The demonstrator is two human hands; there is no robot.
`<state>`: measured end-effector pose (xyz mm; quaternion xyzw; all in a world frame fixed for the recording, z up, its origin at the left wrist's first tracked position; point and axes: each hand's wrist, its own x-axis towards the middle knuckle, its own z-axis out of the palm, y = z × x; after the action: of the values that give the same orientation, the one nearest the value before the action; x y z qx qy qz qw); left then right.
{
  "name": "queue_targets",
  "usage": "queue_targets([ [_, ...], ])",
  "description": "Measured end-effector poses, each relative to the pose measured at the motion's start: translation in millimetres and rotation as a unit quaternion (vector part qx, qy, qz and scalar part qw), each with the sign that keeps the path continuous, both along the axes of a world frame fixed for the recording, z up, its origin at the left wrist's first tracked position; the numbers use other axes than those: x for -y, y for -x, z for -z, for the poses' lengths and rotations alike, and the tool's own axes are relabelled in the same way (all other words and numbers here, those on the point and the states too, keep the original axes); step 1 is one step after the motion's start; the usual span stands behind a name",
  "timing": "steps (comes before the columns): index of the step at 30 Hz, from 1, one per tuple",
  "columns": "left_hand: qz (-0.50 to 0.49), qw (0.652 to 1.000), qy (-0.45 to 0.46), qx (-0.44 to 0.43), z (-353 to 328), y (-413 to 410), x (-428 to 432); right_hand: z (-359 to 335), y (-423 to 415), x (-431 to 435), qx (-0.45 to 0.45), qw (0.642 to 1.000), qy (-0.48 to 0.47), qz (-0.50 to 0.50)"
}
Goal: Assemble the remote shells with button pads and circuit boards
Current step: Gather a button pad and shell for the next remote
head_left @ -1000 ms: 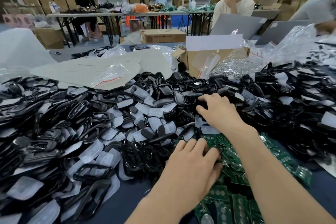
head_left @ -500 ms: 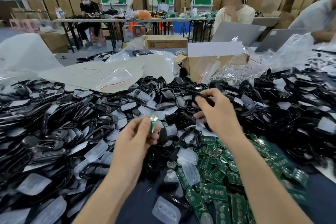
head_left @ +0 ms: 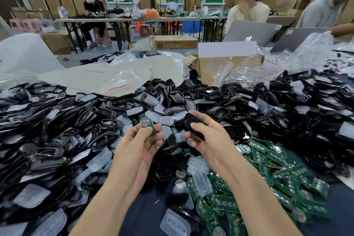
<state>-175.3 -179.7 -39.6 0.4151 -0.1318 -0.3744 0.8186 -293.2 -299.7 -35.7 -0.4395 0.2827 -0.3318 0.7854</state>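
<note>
Drawing back from the black heap, the right hand [head_left: 207, 137] is now sitting lower and closer to the centre of the frame than half a second ago. It is carrying a black remote shell [head_left: 192, 123] that it was only reaching for then. Its fingers and thumb are curling round the shell and gripping it by the sides.

The left hand [head_left: 138, 146] is staying just left of centre, pinching a green circuit board [head_left: 152, 130] between thumb and fingertips. A round silvery disc [head_left: 146, 122] is showing at the board's upper end. Board and shell are hanging near each other above the table, not touching.

Around and below them, a pile of black shells [head_left: 57, 130] is spreading across the left and middle of the frame, mixed with clear button pads [head_left: 175, 220]. Loose green boards [head_left: 277, 176] are lying at the lower right on the dark table [head_left: 141, 214].

A cardboard box [head_left: 216, 67] is standing at upper centre behind the heap, with a clear plastic bag [head_left: 118, 82] lying to its left. Other people are sitting along the top of the frame.
</note>
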Motion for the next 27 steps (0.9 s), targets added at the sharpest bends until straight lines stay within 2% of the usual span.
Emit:
queue_targets([
  [4, 0.004, 1.000, -0.001, 0.005, 5.6, -1.9, 0.9, -0.9, -0.5, 0.4, 0.004, 1.000, -0.022, -0.012],
  [15, 0.022, 0.999, 0.002, 0.032, 10.3, -0.3, -0.5, 3.1, 3.3, -4.0, -0.005, 0.998, 0.044, -0.048],
  [23, 0.019, 0.998, -0.020, 0.063, 10.7, -1.0, -0.9, 2.3, -1.9, -3.4, 0.020, 0.999, -0.004, -0.047],
  [27, 0.010, 0.997, -0.025, 0.070, 10.9, 0.5, -1.0, 4.7, -1.3, -4.2, 0.017, 0.998, 0.007, -0.057],
])
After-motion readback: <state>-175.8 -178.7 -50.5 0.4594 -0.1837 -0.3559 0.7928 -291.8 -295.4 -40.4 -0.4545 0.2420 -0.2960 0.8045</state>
